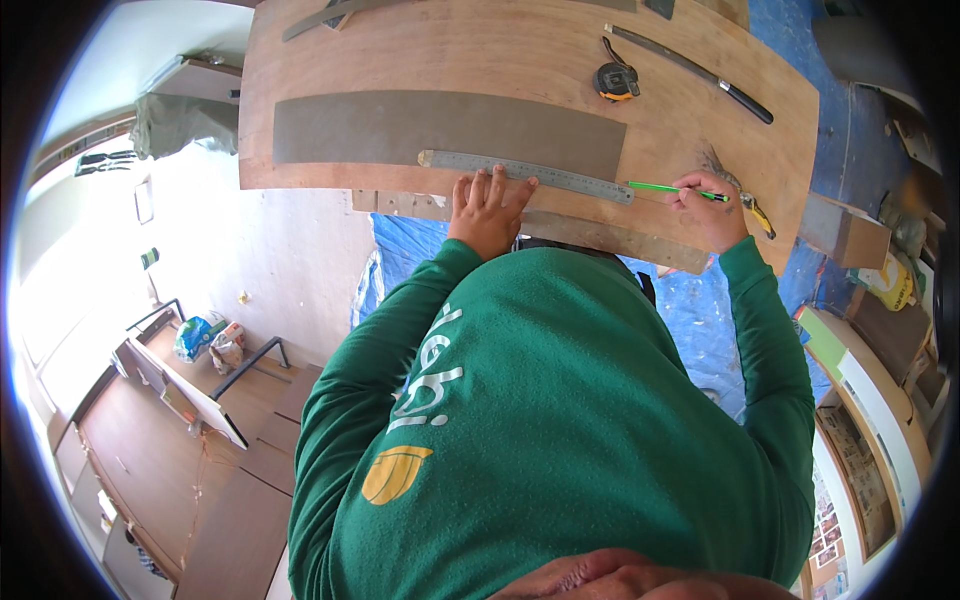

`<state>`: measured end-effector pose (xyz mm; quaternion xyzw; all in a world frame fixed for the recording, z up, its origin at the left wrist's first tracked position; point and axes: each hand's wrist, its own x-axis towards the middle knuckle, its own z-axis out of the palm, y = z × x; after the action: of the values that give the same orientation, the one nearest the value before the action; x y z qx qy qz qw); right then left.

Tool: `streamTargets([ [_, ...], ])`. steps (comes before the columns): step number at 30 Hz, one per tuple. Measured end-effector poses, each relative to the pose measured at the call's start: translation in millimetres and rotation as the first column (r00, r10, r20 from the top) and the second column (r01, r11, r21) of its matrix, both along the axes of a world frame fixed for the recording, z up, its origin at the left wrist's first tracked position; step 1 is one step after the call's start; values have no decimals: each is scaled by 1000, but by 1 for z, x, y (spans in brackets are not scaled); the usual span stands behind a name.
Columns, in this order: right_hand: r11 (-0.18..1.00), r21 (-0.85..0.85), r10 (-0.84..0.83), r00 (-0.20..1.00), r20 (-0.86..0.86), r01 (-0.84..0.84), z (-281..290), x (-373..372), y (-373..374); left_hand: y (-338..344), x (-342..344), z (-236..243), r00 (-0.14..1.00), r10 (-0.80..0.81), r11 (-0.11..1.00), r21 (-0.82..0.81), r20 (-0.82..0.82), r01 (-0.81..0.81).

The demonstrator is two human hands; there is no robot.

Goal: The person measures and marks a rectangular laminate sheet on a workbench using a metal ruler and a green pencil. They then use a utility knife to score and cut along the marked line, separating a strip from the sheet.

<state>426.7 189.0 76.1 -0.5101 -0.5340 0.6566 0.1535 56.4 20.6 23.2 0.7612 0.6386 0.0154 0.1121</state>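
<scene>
A brown plywood sheet [400,60] lies in front of me with a grey rectangular strip [400,128] on it. My left hand [488,210] presses flat on a long steel ruler [560,176] that lies along the strip's near edge. My right hand [708,205] holds a green pencil [665,188], its tip pointing left at the ruler's right end. Both arms wear green sleeves.
A black and yellow tape measure [617,80] and a long black-handled blade [700,72] lie farther back on the sheet. A wooden batten [600,235] runs under the near edge. Blue tarpaulin [700,310] covers the floor; boxes [850,235] and shelves stand at right, desks [180,440] at lower left.
</scene>
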Motion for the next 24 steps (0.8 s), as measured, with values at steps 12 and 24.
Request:
streamTargets([
  [12,1000,-25,-7,998,-69,6,-9,-4,-4,-1,-1,-3,999,-6,1000,6,33,5],
  [24,994,-97,-60,991,-116,49,-14,-35,-5,1,0,0,1000,-3,1000,-5,18,3],
])
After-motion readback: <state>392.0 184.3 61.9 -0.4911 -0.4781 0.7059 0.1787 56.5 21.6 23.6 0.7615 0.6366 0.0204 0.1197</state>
